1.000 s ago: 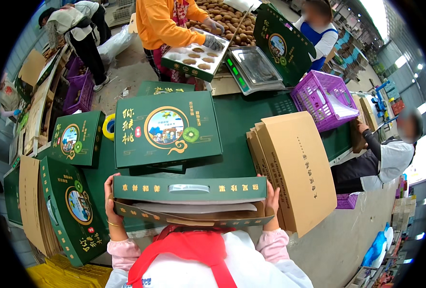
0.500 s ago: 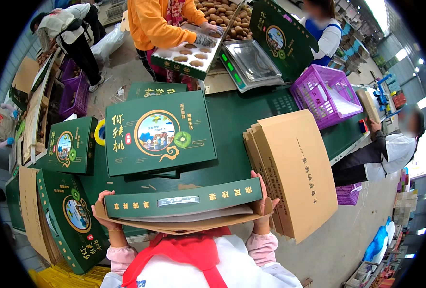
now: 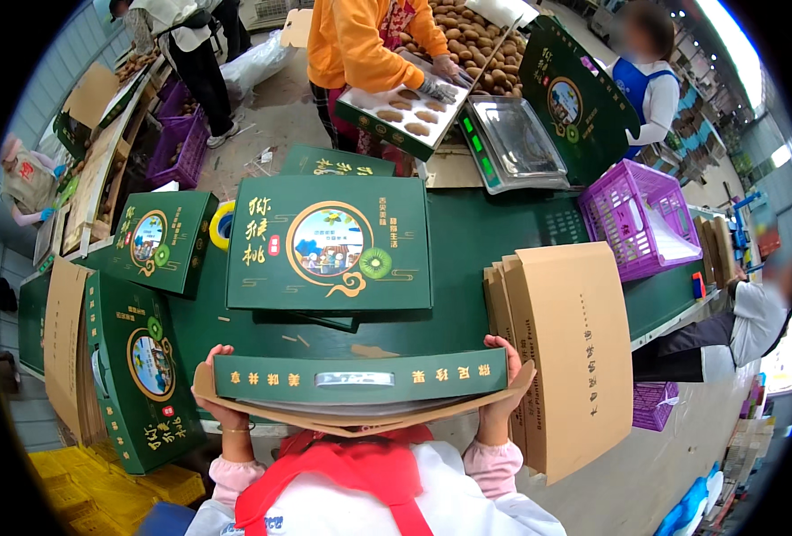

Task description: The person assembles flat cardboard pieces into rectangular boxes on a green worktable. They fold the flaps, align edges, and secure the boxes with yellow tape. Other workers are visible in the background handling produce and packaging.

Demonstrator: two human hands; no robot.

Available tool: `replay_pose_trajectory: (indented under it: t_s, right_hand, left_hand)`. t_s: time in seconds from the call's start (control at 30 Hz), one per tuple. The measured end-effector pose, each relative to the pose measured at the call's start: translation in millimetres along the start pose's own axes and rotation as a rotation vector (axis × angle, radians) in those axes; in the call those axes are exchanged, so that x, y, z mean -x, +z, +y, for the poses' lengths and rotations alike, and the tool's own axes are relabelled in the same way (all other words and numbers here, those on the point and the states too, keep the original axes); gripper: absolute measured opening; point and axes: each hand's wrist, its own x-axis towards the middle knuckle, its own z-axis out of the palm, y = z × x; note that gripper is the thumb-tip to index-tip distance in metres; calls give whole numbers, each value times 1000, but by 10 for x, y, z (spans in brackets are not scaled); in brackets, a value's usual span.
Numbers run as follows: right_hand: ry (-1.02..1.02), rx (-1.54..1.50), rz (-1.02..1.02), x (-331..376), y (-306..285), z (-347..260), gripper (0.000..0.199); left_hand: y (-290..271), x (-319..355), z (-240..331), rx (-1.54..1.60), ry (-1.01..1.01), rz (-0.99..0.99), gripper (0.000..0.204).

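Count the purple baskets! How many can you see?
4: a purple basket on the right of the green table, another lower down beside the right-hand brown cardboard, and two upper left, one behind the other. More may be hidden.

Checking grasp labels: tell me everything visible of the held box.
The held box looks like cardboard: a narrow green side with gold lettering and a pale, shiny handle faces up. A brown panel bows out along the near side, with something whitish in the gap. Left hand and right hand clasp its opposite ends, holding it crosswise at the near edge of the green table.
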Motion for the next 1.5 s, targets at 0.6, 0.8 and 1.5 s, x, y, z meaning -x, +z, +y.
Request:
replay_pose_trajectory:
  t_s: [0.6,0.8,1.5]
  right_hand:
    - [3,169,-209,119,30,-338,116]
    - [38,74,-101,155,132,-337,84]
    - [-640,1336,-169,10,241,-557,21]
  left_hand:
    - [230,124,463,-351,-4,-250,117]
    - [301,177,473,-280,-66,4,88]
    - [881,104,865,-1426,504,-775,91]
